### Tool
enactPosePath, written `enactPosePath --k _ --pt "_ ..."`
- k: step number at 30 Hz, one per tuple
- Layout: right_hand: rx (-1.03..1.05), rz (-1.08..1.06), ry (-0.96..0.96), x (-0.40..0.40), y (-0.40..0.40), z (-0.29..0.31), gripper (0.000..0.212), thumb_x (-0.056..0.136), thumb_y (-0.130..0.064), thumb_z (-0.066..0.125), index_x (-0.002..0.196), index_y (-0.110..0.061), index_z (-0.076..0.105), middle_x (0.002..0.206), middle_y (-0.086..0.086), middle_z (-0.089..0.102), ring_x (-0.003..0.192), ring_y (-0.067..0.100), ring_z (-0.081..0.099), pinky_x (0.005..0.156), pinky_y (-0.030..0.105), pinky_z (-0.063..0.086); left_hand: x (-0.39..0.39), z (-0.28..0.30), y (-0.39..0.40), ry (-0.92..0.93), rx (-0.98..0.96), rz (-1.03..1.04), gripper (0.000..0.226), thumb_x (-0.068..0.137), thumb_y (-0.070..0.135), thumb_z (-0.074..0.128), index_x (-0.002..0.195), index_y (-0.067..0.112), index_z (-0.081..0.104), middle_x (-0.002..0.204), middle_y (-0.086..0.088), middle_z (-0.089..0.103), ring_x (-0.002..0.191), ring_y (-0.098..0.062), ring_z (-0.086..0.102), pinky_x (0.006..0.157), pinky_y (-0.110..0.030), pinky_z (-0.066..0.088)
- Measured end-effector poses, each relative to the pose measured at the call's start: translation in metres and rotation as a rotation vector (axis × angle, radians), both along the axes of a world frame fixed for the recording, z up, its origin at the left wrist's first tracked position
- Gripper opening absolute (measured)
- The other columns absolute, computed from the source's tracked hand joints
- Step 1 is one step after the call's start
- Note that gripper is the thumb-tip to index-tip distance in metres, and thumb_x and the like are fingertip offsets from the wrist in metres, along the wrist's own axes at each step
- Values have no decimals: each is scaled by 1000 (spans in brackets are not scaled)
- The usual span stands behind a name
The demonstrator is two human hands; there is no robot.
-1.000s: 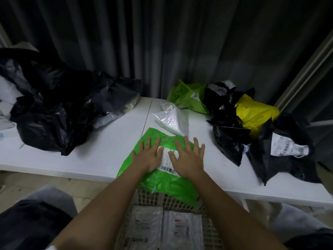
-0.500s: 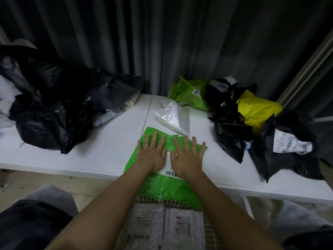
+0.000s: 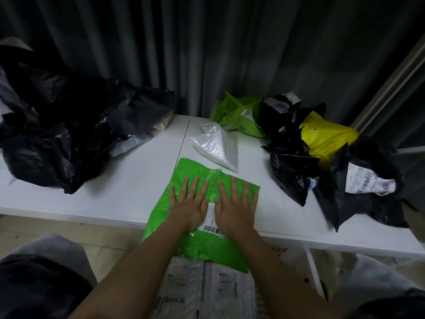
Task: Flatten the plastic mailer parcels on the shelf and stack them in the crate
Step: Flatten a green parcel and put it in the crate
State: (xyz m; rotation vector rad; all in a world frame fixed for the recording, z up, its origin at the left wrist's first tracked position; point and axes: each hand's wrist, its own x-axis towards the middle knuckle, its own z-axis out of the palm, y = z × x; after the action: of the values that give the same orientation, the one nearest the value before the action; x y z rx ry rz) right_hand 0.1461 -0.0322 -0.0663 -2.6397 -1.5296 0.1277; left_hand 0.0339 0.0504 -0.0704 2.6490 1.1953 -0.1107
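A bright green mailer (image 3: pixel 202 203) lies flat on a white shelf (image 3: pixel 115 192), its near end hanging over the front edge. The plastic is smooth but faintly creased, with a white barcode label (image 3: pixel 212 223) showing between the hands. Both hands press down on it side by side. The left hand (image 3: pixel 189 204) and right hand (image 3: pixel 236 207) lie palm-down with fingers straight and spread — neither grip is curled around anything. The mailer's far edge extends just beyond the fingertips.

Below the overhanging end sits the crate (image 3: pixel 258 305), holding flat white mailers (image 3: pixel 207 291) with printed labels.

Just beyond the green mailer lies a clear bubble-wrap mailer (image 3: pixel 217 146). Farther back on the right is a heap — a crumpled green bag (image 3: pixel 236 116), a yellow bag (image 3: pixel 326 137) and black bags (image 3: pixel 289 171), one carrying a white label (image 3: pixel 368 181). A large pile of black plastic (image 3: pixel 57 134) fills the shelf's left side. Dark pleated curtains (image 3: pixel 207 47) hang behind.
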Motion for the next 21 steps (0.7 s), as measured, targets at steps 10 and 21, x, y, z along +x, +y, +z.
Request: enactPosePath --k 10,21 --pt "5 20 58 5 -5 -12 83 71 -57 -18 151 -39 -4 160 1 -14 144 33 -20 111 54 -21 5 -12 -3 14 -21 49 55 99 50 6 145 39 -23 150 4 -33 141 -28 -29 106 -63 -18" --pt "18 30 54 7 -3 -22 80 74 -57 -16 151 -38 -4 160 2 -13 145 33 -19 112 54 -18 7 -18 -4 22 -22 62 55 99 51 6 145 40 -22 151 5 -32 140 -29 -29 104 -63 -21"
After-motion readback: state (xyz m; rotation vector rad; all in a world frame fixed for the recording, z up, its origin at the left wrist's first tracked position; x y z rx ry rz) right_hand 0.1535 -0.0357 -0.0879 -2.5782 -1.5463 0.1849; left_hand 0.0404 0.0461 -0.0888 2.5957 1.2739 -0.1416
